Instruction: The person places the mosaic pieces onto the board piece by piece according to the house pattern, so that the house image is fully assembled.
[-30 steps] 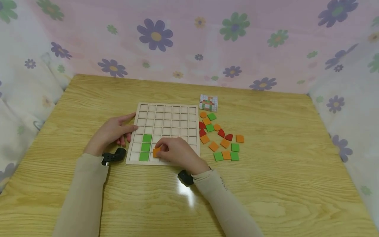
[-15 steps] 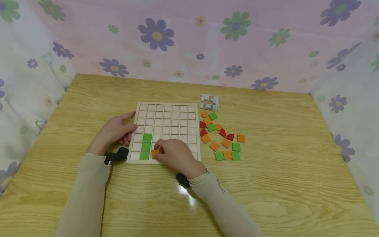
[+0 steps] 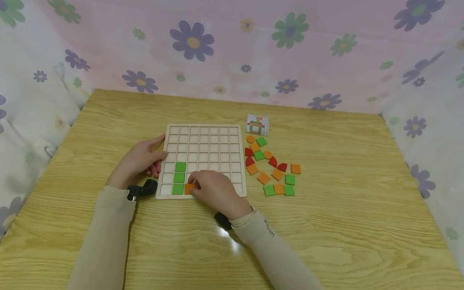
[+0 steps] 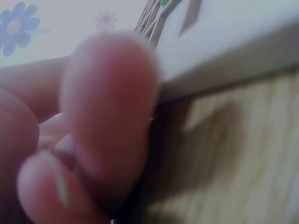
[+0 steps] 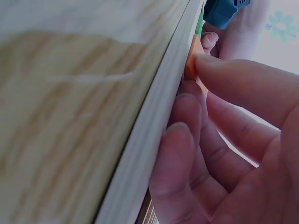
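Note:
A light wooden grid board (image 3: 203, 157) lies on the table, seen whole in the head view. A column of green square tiles (image 3: 179, 177) fills cells near its left side. My right hand (image 3: 217, 191) pinches an orange square tile (image 3: 189, 189) between thumb and fingers, at the bottom-row cell beside the lowest green tile. In the right wrist view the orange tile (image 5: 191, 58) stands tilted at the thumb tip, just inside the board's front rim. My left hand (image 3: 139, 163) rests at the board's left edge, thumb on the rim and index finger stretched along the side.
Right of the board lie loose orange square tiles (image 3: 263, 178), green square tiles (image 3: 289, 179), red quarter-round tiles (image 3: 282, 167) and orange round tiles (image 3: 251, 139). A small pattern card (image 3: 257, 125) lies behind them. A flowered cloth (image 3: 232, 48) hangs behind the wooden table (image 3: 344, 193).
My right hand has shifted slightly left with the orange tile, bringing it down to the bottom-row cell next to the green tile. My left hand stays at the board's edge.

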`<state>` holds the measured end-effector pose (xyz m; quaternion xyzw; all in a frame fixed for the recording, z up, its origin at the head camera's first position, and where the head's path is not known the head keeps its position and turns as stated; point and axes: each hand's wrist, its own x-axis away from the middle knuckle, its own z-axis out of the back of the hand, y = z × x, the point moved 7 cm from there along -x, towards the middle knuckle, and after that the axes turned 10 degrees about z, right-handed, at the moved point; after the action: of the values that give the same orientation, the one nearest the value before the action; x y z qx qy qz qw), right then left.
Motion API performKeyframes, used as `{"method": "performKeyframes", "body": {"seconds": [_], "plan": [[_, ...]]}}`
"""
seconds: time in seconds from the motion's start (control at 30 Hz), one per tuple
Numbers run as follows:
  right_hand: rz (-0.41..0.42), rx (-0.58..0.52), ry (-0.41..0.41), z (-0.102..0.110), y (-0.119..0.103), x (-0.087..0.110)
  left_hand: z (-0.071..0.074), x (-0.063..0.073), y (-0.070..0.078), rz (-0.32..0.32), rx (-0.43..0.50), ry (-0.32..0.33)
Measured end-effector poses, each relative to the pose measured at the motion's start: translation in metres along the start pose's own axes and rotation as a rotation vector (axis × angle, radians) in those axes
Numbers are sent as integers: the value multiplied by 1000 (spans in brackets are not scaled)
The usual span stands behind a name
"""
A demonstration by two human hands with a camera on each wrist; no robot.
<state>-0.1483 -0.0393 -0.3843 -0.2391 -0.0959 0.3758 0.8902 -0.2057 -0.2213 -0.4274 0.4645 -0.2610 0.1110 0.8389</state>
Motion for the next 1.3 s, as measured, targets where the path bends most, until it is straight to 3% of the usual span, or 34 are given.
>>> {"method": "performKeyframes", "body": {"seconds": [0.47,0.73,1.0,1.3], "plan": [[18,-9,-33,1,0,2,0,-2,0,-1,-24,-11],[109,60,-127,-1,-2,3,1,-3,0,-19,-36,-14],[78,-70,-140,9,10,6,1,-1,-1,-3,-24,-22],[-33,-91,-83,29,45,16,0,0,-2,0,14,-13]]}}
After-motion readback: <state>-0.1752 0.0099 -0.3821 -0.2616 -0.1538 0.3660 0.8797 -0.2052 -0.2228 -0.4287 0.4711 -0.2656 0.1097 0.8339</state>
